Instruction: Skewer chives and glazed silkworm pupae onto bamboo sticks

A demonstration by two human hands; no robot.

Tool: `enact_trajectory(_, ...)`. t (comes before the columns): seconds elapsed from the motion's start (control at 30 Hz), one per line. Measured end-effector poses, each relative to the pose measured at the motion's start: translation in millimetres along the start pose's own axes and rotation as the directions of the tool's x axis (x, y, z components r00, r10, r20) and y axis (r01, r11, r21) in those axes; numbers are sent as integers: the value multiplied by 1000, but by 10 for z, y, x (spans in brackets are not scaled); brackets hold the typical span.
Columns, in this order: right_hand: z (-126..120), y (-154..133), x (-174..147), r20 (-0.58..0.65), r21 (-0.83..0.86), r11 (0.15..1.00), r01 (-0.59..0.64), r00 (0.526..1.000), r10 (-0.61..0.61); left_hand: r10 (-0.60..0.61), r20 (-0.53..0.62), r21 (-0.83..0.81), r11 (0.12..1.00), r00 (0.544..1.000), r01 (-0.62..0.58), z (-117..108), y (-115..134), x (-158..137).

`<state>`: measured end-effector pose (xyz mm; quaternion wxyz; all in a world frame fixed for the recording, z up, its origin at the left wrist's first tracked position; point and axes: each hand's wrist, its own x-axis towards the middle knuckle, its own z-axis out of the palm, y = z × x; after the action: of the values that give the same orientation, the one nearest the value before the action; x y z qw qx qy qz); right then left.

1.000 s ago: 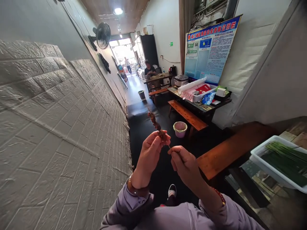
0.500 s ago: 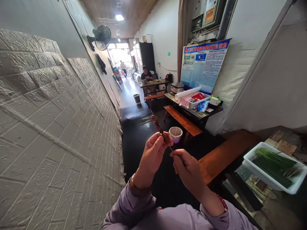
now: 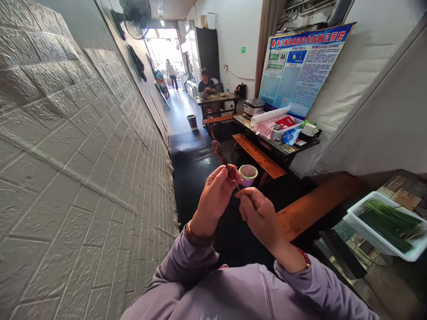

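A meat skewer (image 3: pixel 219 152) with dark reddish-brown pieces on a thin stick slants up and away between my two hands. My left hand (image 3: pixel 215 194) pinches the lowest pieces of meat between thumb and fingers. Just below, my right hand (image 3: pixel 258 213) is closed on the bare lower end of the stick. The stick's far tip pokes out past the top piece. Both hands are held in the air in front of my chest, a little apart from each other. Part of the lowest meat is hidden by my left fingers.
A lilac bin (image 3: pixel 248 175) stands on the floor beyond my hands. To the right are wooden benches (image 3: pixel 258 155) and a white tub (image 3: pixel 353 213) of green stalks. A brick-patterned wall (image 3: pixel 83 178) runs along the left. A seated person (image 3: pixel 207 84) is at a far table.
The view has tilted down and shifted slightly, so the room sits higher in the picture. Both hands keep their hold on the skewer. A distant person near the doorway has moved slightly.
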<state>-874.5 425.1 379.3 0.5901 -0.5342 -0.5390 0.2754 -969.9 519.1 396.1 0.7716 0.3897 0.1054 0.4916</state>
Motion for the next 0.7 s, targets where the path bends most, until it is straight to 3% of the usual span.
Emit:
enact_trajectory(0.23,72,70,20,18,2,999,-35,999,35,-29,2,-63,998,1000,29,-117,-53,1)
enact_trajectory(0.37,66,95,-18,-30,-68,996,-63,998,61,-57,36,-50,997,998,59,-147,-97,14)
enact_trajectory(0.5,2,156,-98,-181,-217,972,-92,982,52,-133,86,-24,990,987,135,-173,-167,130)
enact_trajectory(0.7,-160,340,-423,-430,-421,881,-214,903,13,-212,123,-11,977,969,215,-125,-511,460)
